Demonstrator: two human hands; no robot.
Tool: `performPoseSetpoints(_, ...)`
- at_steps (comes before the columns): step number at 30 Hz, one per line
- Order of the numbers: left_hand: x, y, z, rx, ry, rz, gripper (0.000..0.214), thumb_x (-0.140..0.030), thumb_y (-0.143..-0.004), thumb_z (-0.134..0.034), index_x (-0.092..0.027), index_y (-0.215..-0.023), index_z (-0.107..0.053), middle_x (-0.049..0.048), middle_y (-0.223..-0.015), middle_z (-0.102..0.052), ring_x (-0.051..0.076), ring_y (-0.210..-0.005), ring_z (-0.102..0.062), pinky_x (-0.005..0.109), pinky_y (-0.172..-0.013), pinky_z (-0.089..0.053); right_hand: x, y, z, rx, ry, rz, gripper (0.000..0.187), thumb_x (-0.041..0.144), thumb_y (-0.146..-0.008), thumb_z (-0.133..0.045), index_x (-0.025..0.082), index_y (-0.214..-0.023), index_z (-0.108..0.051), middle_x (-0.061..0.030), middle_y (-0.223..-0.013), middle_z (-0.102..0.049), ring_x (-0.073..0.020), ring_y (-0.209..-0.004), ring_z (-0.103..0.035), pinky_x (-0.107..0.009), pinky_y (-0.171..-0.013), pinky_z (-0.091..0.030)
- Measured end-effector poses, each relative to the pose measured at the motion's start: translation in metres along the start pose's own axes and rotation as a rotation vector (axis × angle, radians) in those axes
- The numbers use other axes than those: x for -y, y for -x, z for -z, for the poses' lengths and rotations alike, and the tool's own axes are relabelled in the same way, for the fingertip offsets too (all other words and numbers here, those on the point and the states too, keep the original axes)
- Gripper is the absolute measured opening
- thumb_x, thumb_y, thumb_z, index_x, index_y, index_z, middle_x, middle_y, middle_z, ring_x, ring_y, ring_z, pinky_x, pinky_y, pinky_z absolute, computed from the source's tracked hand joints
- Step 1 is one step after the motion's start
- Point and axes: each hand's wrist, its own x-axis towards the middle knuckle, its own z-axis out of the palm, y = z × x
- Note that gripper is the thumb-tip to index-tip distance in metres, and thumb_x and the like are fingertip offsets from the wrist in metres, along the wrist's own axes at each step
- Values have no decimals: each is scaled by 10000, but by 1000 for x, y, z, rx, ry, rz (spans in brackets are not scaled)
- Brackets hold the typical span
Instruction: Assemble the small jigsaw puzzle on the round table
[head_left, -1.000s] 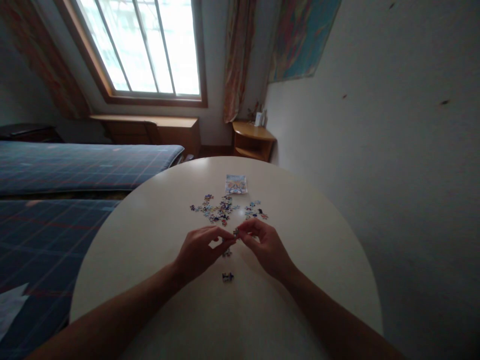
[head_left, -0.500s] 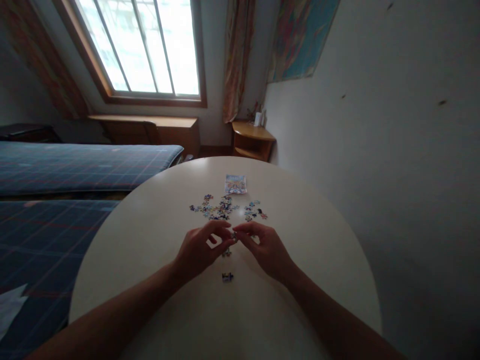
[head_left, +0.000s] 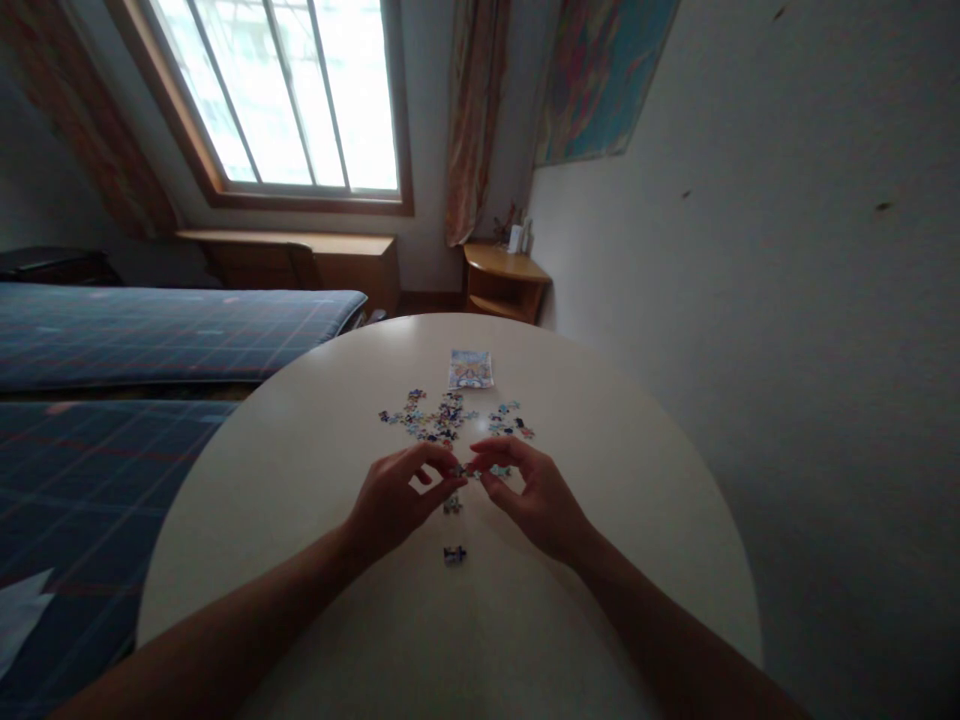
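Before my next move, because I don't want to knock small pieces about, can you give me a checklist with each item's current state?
1. Grip of the left hand on a piece: ok; a small puzzle piece shows at its fingertips.
2. Grip of the right hand on a piece: cannot tell; pieces show beside its fingertips, but they may lie behind them.
3. Nearest cluster clear of both hands: ok; it lies apart, toward the person.
4. Loose pieces in one pile: not ok; a left group and a smaller right group lie apart.
5. Picture sheet uncovered: ok; it lies beyond the pieces.
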Motion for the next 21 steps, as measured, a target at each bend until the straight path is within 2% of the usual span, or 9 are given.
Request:
performPoseSetpoints(8, -1, 0, 0, 2, 29, 6, 152, -290, -841, -742, -191, -883, -636, -7, -797, -712, 105, -657, -667, 201, -582, -541, 4, 0, -1, -4, 62, 64, 152, 290, -847, -685, 213, -977, -694, -30, -910, -735, -168, -867, -670, -331, -825, -518)
performPoseSetpoints(21, -2, -1, 0, 18, 29, 1, 118, -285, -869, -703, -189, -904, -644, 8, -818, -719, 112, -677, -670, 209, -586, -547, 1, -1, 1, -11, 81, 56, 153, 266, -838, -692, 211, -980, -704, -27, -921, -746, -160, -866, -684, -317, -833, -521)
